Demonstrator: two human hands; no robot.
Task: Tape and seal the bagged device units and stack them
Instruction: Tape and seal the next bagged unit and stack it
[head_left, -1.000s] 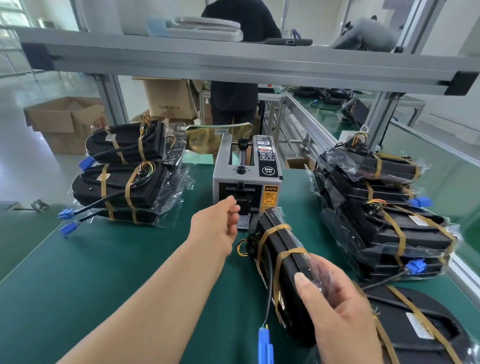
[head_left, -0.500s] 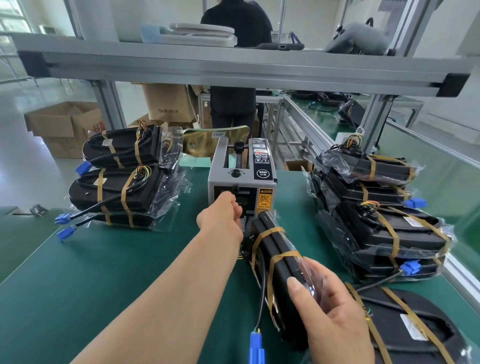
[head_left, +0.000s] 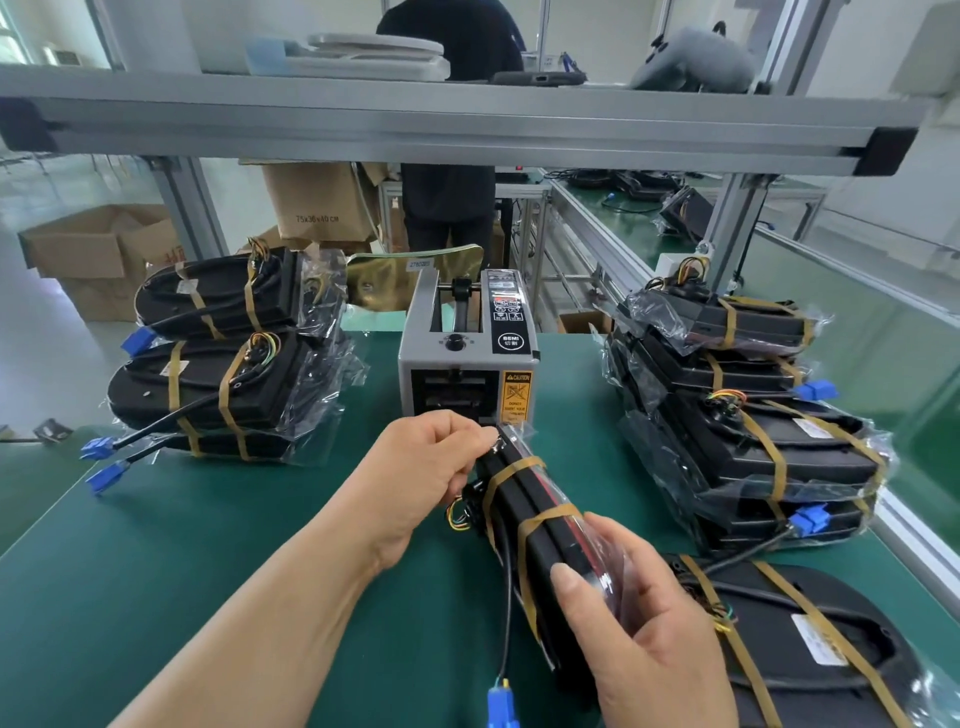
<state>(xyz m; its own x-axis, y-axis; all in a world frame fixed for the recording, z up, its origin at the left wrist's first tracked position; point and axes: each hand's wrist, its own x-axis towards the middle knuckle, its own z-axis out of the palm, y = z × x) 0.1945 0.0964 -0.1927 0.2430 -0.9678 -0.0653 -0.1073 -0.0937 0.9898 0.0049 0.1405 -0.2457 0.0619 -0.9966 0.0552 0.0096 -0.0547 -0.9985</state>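
With the left stack (head_left: 223, 364) and right stack (head_left: 753, 431) built, the bagged unit (head_left: 535, 525) at lower centre seems unsealed: the right hand (head_left: 649, 639) grips its near end, and the left hand (head_left: 431, 467) pinches its far end beside the tape dispenser (head_left: 467, 358).

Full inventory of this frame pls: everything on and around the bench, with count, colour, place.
held unit: 1, black with tan bands in a clear bag, on edge at bench centre
tape dispenser: 1, grey and black, just behind the held unit
left stack: at least 3 bagged units, black, far left of bench
right stack: several bagged units, black, right edge; exact count unclear
flat unit: 1, black, near right corner
blue connectors: several, on cable ends
bench mat: 1, green
cardboard boxes: at least 2, brown, floor beyond bench
bystander: 1, dark clothes, behind the dispenser
frame rail: 1, grey, overhead
left hand: pinches the held unit's far end
right hand: grips its near end
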